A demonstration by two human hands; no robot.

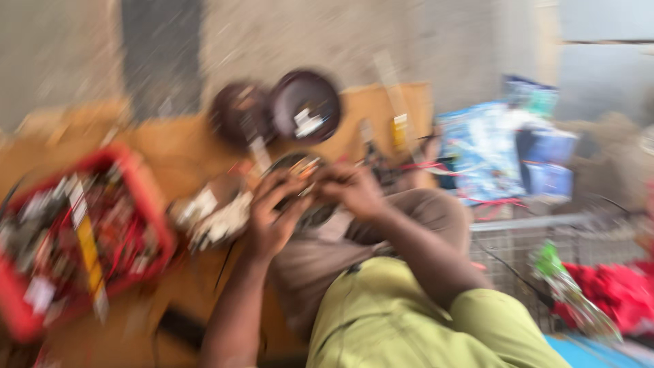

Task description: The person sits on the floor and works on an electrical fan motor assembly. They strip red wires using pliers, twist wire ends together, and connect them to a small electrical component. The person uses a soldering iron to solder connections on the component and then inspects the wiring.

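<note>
The picture is heavily blurred. My left hand (272, 215) and my right hand (351, 187) meet over my knee, both gripping a round dark part (300, 169) with coloured wires inside it. My left hand wraps its lower left rim. The fingers of my right hand pinch at its right edge. I cannot make out the finer details of the part.
A red crate (153, 204) of electronic scraps and wires stands at the left on a wooden board (174, 146). Two dark round discs (304, 105) lie beyond my hands. Blue packages (487, 150), a wire grid (518, 249) and red cloth (623, 289) are at the right.
</note>
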